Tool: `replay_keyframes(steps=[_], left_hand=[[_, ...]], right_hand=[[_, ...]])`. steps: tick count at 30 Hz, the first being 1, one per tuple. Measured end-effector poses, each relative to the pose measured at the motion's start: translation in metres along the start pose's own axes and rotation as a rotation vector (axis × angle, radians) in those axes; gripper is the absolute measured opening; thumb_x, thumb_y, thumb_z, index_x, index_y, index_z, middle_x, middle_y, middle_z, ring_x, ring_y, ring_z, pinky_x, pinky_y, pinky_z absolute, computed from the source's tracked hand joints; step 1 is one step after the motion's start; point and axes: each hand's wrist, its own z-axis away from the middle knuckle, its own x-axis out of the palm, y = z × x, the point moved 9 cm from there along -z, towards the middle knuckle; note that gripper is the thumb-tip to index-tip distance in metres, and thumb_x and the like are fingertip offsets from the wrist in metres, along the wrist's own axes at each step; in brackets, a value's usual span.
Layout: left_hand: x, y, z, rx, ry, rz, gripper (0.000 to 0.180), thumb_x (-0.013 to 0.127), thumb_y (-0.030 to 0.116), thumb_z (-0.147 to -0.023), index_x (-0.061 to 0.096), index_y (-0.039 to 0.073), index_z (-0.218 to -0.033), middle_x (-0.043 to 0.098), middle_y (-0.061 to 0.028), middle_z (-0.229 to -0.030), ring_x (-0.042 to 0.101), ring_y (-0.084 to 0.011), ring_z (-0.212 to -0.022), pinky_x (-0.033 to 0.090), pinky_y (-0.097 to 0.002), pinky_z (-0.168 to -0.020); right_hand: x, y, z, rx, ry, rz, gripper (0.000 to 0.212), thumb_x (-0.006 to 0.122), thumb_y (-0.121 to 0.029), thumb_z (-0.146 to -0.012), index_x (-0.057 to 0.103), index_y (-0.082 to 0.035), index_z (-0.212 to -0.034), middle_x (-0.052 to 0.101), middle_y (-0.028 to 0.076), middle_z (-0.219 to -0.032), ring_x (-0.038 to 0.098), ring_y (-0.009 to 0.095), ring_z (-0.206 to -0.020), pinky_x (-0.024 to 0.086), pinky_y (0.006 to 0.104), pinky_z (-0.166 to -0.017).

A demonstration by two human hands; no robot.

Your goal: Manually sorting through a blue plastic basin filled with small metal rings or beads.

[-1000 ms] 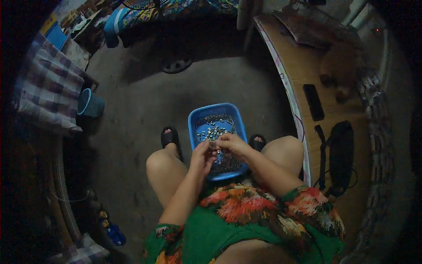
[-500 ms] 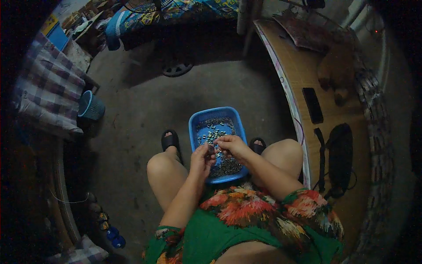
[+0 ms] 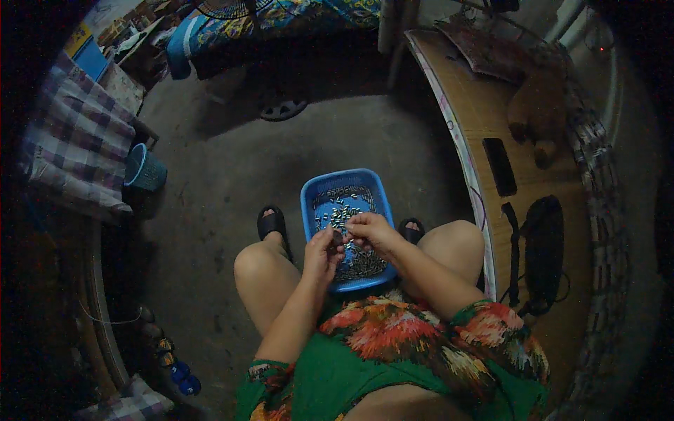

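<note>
A blue plastic basket (image 3: 380, 188) sits between my knees, with many small shiny metal pieces (image 3: 365, 265) spread over its bottom. Above its middle, my left hand (image 3: 324, 250) has its fingers curled round a small dark thing (image 3: 338, 239) whose kind I cannot make out. Close beside it, my right hand (image 3: 370, 230) is pinched, thumb and forefinger together near the left fingertips. Whatever lies in that pinch is too small to name.
To the right runs a wooden bench (image 3: 484, 105) bearing a black phone (image 3: 499, 166) and a dark strapped bag (image 3: 544, 245). A blue-green bin (image 3: 145, 170) stands at left beside a checked cloth (image 3: 81, 140). Ahead are a fan base (image 3: 283, 110) and a bed (image 3: 309, 17).
Hardly anything differs. My fingers have shifted very slightly above the basket, and both hands stay close together.
</note>
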Motion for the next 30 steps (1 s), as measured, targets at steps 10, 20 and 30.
replay_keyframes(steps=[10, 20, 30], left_hand=[[0.004, 0.001, -0.002, 0.02, -0.068, 0.027, 0.023, 0.048, 0.029, -0.085, 0.05, 0.006, -0.085, 0.056, -0.0052, -0.071, 0.048, -0.0089, -0.053, 0.04, -0.0198, -0.044], [0.006, -0.002, 0.0, -0.016, -0.072, 0.016, 0.022, 0.05, 0.028, -0.085, 0.052, 0.006, -0.083, 0.056, -0.0041, -0.07, 0.05, -0.0088, -0.055, 0.043, -0.0187, -0.044], [0.005, -0.005, -0.001, -0.036, -0.077, -0.005, 0.028, 0.053, 0.034, -0.082, 0.053, 0.006, -0.085, 0.054, -0.0006, -0.069, 0.049, -0.0096, -0.055, 0.04, -0.0202, -0.044]], right_hand=[[0.005, -0.003, 0.0, -0.029, -0.045, 0.004, 0.015, 0.055, -0.01, -0.08, 0.055, -0.004, -0.093, 0.055, 0.001, -0.073, 0.048, 0.005, -0.058, 0.039, 0.0176, -0.049], [0.006, -0.002, -0.001, -0.075, -0.014, 0.142, 0.01, 0.059, -0.014, -0.077, 0.057, -0.006, -0.083, 0.054, -0.001, -0.066, 0.042, 0.005, -0.049, 0.03, 0.0184, -0.042], [0.009, -0.008, 0.004, -0.12, 0.017, 0.214, 0.018, 0.064, -0.017, -0.073, 0.056, -0.006, -0.085, 0.054, 0.0, -0.069, 0.046, 0.006, -0.055, 0.034, 0.0186, -0.043]])
